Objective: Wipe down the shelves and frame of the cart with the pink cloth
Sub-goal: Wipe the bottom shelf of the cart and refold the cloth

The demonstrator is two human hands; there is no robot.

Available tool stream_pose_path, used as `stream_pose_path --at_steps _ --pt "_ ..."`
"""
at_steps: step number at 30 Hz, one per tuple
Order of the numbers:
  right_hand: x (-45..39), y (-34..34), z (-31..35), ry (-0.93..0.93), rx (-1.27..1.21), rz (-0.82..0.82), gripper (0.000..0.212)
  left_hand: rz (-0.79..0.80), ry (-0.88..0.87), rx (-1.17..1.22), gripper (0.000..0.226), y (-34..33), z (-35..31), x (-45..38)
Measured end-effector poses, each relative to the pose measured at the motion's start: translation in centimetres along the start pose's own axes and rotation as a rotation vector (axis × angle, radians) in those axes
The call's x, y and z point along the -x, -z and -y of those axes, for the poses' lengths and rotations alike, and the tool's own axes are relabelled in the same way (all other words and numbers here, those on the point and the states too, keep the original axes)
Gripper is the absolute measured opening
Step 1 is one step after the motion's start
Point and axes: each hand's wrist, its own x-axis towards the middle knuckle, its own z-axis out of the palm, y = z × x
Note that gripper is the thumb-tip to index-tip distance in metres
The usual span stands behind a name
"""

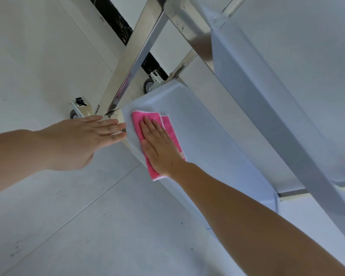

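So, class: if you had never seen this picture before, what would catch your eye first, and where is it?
The pink cloth stands out, pressed flat under the right hand on the pale lower shelf of the cart. Beside it, the left hand reaches toward the shiny metal leg, with a small wheel just behind.

Two bare forearms and hands of one person. The left hand (92,134) and right hand (159,144) wear no gloves, rings, watches or bracelets. No sleeve shows on either arm; both forearms are uncovered up to the picture's edge. The fingers are slender, with short, plain, unpainted nails.
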Motion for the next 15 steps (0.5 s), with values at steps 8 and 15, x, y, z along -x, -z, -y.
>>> stream_pose_path --at_steps 8,15 --pt "0.1 0.9 0.4 -0.043 -0.008 0.035 0.056 0.173 -0.02 -0.125 0.068 -2.4 3.3 0.0" --pt "-4.2 1.6 3.2 -0.03 -0.001 -0.002 0.055 0.141 -0.015 -0.051 0.057 2.9 2.5 4.9"
